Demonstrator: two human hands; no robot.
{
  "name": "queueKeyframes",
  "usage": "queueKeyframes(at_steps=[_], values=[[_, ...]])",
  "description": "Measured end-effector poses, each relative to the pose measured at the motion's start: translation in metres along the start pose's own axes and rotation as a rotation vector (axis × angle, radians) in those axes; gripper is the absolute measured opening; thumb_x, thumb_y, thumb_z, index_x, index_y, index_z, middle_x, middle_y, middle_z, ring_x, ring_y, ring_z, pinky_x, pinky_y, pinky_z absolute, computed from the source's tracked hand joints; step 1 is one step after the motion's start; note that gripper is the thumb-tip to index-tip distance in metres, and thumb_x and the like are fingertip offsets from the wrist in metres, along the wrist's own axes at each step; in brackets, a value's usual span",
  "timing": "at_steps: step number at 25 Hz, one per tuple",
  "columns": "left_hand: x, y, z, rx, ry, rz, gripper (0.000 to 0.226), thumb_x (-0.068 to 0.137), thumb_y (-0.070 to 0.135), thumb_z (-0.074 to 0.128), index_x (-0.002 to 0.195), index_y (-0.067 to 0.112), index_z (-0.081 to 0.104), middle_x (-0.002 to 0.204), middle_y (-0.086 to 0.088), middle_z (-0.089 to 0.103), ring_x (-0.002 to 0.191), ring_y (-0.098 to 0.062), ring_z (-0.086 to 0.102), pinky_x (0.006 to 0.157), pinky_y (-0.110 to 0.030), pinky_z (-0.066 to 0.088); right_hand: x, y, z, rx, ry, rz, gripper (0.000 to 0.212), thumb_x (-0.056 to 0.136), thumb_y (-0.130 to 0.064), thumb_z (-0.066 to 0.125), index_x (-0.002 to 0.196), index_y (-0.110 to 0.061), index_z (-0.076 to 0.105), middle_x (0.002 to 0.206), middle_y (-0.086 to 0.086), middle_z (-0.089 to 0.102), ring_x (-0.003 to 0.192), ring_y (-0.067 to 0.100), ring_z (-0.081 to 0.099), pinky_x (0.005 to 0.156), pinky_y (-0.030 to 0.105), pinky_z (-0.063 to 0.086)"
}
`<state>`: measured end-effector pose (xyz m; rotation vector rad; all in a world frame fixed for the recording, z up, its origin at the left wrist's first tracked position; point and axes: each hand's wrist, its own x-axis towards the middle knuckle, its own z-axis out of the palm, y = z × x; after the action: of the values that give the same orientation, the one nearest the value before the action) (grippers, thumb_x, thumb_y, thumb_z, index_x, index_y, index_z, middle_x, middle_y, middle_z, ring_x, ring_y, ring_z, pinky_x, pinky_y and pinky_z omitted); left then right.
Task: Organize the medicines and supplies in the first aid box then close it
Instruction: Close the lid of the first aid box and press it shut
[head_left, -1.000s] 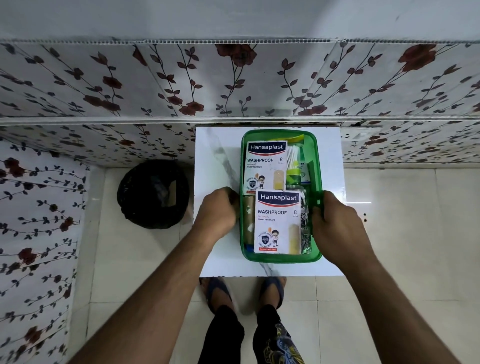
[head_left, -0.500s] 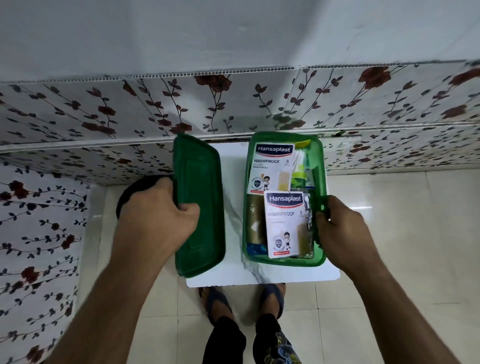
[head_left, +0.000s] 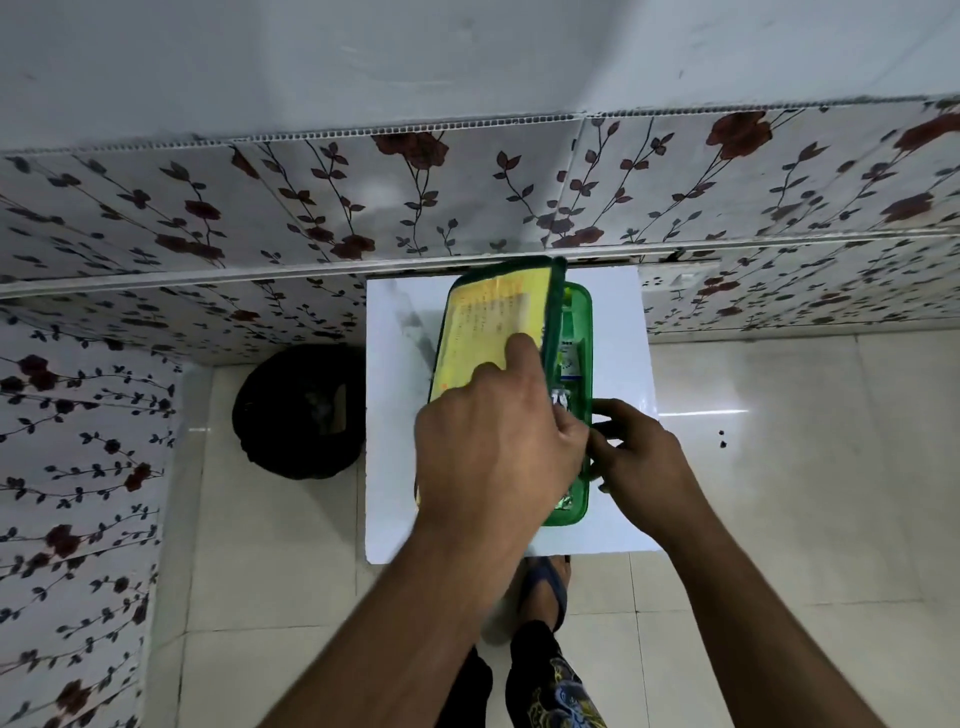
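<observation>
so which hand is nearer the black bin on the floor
Left. The left hand holds the green lid over the box, on the side toward the black bin; the right hand is beyond the box's far side.

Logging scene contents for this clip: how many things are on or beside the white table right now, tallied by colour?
Green: 2, the first aid box and the lid, which has a yellow label on it and is held by the left hand
Black: 1, the bin on the floor
White: 1, the table itself
Total: 4
</observation>
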<state>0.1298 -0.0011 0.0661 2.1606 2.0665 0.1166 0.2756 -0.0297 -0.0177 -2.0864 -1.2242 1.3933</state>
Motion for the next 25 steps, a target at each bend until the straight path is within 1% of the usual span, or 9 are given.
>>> queueKeyframes(at_steps=[3,5,8,10,12,14,17,21,25], values=[[0.000,0.014,0.020,-0.029,-0.007,-0.006,0.041,0.072,0.044,0.069,0.097,0.014,0.057,0.053,-0.001,0.053,0.039,-0.020,0.034,0.042,-0.020,0.009,-0.004,0.003,-0.008,0.169,0.023,0.026,0.022,0.099,-0.027,0.048,0.106,-0.029,0.069,0.095,-0.004,0.074,0.068,0.016,0.070,0.063,0.029,0.050],[-0.004,0.015,0.028,-0.093,-0.109,0.008,0.036,0.082,0.045,0.063,0.104,0.017,0.056,0.070,-0.001,0.064,0.051,-0.024,0.055,0.041,-0.024,0.024,-0.005,0.003,-0.010,0.213,0.046,0.033,0.025,0.101,-0.025,0.046,0.109,-0.027,0.069,0.098,-0.001,0.075,0.069,0.014,0.070,0.061,0.027,0.049],[-0.001,-0.018,0.032,-0.464,0.008,-0.162,0.028,0.089,0.041,0.056,0.109,0.021,0.060,0.092,0.002,0.071,0.074,-0.019,0.067,0.063,-0.035,0.055,-0.004,-0.001,-0.011,0.240,0.106,0.023,0.022,0.099,-0.023,0.049,0.109,-0.028,0.068,0.097,-0.004,0.072,0.068,0.009,0.068,0.062,0.025,0.048],[0.008,-0.052,0.043,-0.640,0.072,-0.356,0.037,0.091,0.038,0.059,0.124,0.022,0.056,0.116,0.001,0.067,0.100,-0.019,0.064,0.084,-0.040,0.054,-0.005,-0.007,-0.010,0.188,0.202,-0.012,0.016,0.096,-0.026,0.056,0.107,-0.031,0.067,0.091,-0.008,0.069,0.070,0.008,0.066,0.061,0.021,0.046],[0.013,-0.072,0.053,-0.818,-0.168,-0.475,0.049,0.094,0.040,0.055,0.141,0.030,0.044,0.137,0.005,0.056,0.124,-0.017,0.053,0.096,-0.036,0.045,-0.008,-0.017,-0.005,0.127,0.242,-0.039,0.013,0.092,-0.035,0.061,0.104,-0.031,0.066,0.086,-0.010,0.067,0.069,0.004,0.063,0.058,0.019,0.046],[0.015,-0.070,0.059,-0.989,-0.367,-0.500,0.046,0.097,0.043,0.049,0.142,0.039,0.039,0.131,0.012,0.059,0.121,-0.013,0.056,0.087,-0.029,0.046,-0.009,-0.026,0.005,0.097,0.219,-0.039,0.025,0.088,-0.045,0.063,0.108,-0.030,0.066,0.088,-0.010,0.066,0.074,0.005,0.064,0.064,0.029,0.054],[0.015,-0.061,0.062,-1.043,-0.351,-0.439,0.039,0.098,0.044,0.045,0.138,0.042,0.043,0.120,0.018,0.064,0.106,-0.006,0.062,0.078,-0.025,0.047,-0.007,-0.034,0.008,0.112,0.247,0.002,0.043,0.085,-0.048,0.066,0.123,-0.031,0.057,0.097,-0.009,0.063,0.087,0.013,0.065,0.075,0.040,0.058],[0.022,-0.054,0.061,-1.056,-0.362,-0.413,0.037,0.100,0.039,0.044,0.137,0.039,0.043,0.120,0.015,0.064,0.103,-0.009,0.063,0.074,-0.021,0.047,0.002,-0.032,0.004,0.219,0.193,0.080,0.052,0.089,-0.038,0.066,0.136,-0.033,0.043,0.095,-0.005,0.062,0.090,0.015,0.066,0.072,0.033,0.052],[0.028,-0.055,0.058,-1.114,-0.364,-0.474,0.041,0.098,0.037,0.051,0.138,0.036,0.040,0.124,0.011,0.062,0.108,-0.013,0.062,0.078,-0.026,0.048,0.011,-0.030,0.003,0.272,0.052,0.110,0.045,0.097,-0.032,0.054,0.141,-0.029,0.048,0.120,0.004,0.060,0.102,0.020,0.065,0.068,0.027,0.049]])
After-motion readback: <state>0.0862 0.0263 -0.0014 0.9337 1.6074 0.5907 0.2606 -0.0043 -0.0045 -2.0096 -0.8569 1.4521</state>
